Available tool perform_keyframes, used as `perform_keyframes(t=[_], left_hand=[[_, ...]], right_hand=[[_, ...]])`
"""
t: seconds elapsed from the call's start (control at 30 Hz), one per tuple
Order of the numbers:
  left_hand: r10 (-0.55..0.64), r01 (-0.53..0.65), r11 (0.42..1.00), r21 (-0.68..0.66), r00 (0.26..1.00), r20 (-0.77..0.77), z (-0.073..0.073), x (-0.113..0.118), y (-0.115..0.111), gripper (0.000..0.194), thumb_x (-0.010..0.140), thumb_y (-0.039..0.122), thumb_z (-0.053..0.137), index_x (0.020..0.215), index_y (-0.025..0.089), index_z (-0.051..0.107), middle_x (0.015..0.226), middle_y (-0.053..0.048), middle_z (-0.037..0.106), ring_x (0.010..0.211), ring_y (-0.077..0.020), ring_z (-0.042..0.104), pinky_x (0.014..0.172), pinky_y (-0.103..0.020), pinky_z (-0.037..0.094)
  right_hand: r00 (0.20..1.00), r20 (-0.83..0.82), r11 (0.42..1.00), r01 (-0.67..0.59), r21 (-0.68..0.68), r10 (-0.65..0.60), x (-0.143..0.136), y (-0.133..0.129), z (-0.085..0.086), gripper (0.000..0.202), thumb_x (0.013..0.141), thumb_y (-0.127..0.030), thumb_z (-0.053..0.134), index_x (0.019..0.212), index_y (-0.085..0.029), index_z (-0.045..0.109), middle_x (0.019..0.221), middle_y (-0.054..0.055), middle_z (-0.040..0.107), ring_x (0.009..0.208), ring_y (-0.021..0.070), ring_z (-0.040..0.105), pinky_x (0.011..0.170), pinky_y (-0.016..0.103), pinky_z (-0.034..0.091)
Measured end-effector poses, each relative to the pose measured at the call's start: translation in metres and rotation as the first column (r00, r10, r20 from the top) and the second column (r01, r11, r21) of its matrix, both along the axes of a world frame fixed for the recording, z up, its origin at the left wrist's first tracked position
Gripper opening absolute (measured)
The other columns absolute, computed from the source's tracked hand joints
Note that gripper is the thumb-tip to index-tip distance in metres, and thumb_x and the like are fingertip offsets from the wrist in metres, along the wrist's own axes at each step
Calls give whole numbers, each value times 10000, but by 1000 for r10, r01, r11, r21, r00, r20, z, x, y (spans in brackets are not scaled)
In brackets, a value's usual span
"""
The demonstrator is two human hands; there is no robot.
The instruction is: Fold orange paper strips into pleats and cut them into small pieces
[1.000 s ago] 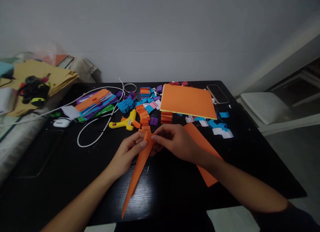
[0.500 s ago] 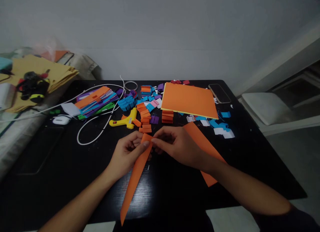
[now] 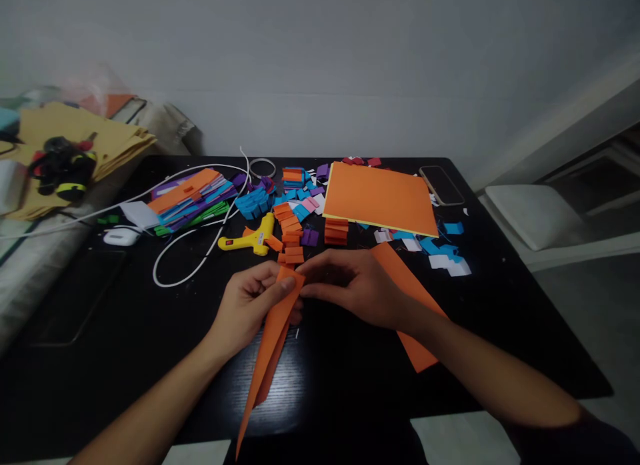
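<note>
My left hand [image 3: 250, 305] grips a long orange paper strip [image 3: 273, 338] near its upper end, thumb on top. The strip hangs toward me, and a second layer shows beneath it, parted from the upper one lower down. The thumb and fingers of my right hand [image 3: 357, 288] close on the strip's upper right edge. Partly under my right forearm lies another orange paper piece [image 3: 410, 288]. Small folded orange pieces [image 3: 290, 235] sit just beyond my hands, beside a yellow glue gun [image 3: 250, 240].
A large orange sheet [image 3: 383, 198] over a yellow one lies at the back. Behind it to the right is a phone [image 3: 441, 185]. Blue and white scraps [image 3: 445, 255] lie nearby. At left are stacked coloured strips [image 3: 193, 198], a white cable [image 3: 173, 283] and a white case [image 3: 121, 236].
The strip has turned slightly in my hands, and its lower layer now shows apart from the upper one. The view has shifted a little.
</note>
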State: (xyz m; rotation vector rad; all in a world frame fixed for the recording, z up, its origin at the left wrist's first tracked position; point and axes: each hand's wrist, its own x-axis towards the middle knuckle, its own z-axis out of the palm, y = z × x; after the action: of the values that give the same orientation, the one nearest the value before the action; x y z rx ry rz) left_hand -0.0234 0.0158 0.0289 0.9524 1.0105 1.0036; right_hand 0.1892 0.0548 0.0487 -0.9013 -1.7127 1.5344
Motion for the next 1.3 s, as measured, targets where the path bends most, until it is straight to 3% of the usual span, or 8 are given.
perform_keyframes(t=[0.17,0.6,0.8,1.3], left_hand=[[-3,3,1000,-22,1000,11,0,0,0,395,829,494,893,800,150,702,635,-30,774,489,-180,745,484,-232,608],[26,-24,998,57,999,-43,-4,0,0,328,846,452,877,763,160,753,613,-42,768,515,-154,700,507,-206,526],[101,-94,993,78,991,-87,-6,-1,0,297,738,400,948,688,152,792,610,-14,706,528,-106,591,519,-190,442],[38,-32,995,90,997,-72,-10,-2,1,293,760,395,926,696,142,793,626,-19,676,564,-101,558,532,-174,433]], right_hand=[[998,-65,998,20,56,-16,-2,1,-6,185,885,-300,884,1065,-275,849,1033,2,836,932,167,789,878,301,629],[998,-8,991,58,121,-57,-1,-1,-4,99,883,-274,880,979,-269,860,939,12,824,876,194,770,804,321,609],[997,-65,988,48,144,-39,-1,0,-8,87,868,-235,896,947,-255,864,918,17,822,864,193,769,799,321,607],[996,-91,973,8,231,14,0,1,-10,90,881,-217,886,965,-243,870,957,30,847,875,185,796,811,309,631]])
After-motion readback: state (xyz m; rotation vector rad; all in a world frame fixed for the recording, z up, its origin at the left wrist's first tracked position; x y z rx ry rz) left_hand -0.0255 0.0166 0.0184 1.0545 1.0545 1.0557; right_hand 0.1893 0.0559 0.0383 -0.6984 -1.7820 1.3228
